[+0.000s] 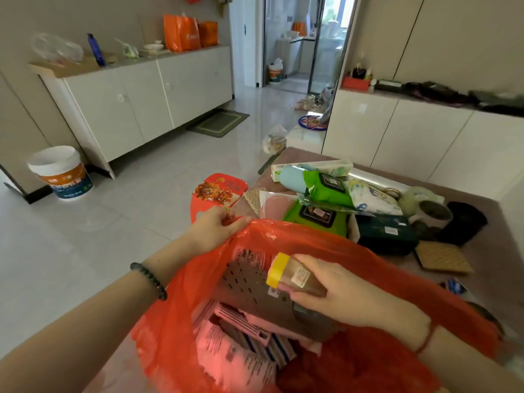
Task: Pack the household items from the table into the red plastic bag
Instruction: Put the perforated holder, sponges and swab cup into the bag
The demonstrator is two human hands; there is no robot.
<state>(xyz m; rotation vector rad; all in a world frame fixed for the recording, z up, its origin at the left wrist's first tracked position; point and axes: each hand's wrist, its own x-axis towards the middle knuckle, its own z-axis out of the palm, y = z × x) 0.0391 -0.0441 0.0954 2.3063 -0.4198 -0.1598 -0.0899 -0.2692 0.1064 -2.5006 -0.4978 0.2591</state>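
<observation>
The red plastic bag (365, 251) hangs open at the table's near edge. My left hand (215, 226) grips its far-left rim and holds the mouth up. My right hand (348, 290) holds a small clear jar with a yellow lid (295, 276) over the bag's mouth. Inside the bag lie a grey perforated board (249, 282) and several pink printed boxes (235, 355). On the table (493, 222) beyond the bag wait green wipe packs (326, 188), a dark green case (385, 234), a long white box (314, 167) and a woven coaster (442, 259).
A red printed fan (218, 191) lies at the table's left corner. A white cup and a black pouch (465, 222) sit at the right. A paint bucket (61, 173) stands on the tiled floor by a white sideboard (147, 100). Cabinets (411, 137) stand behind the table.
</observation>
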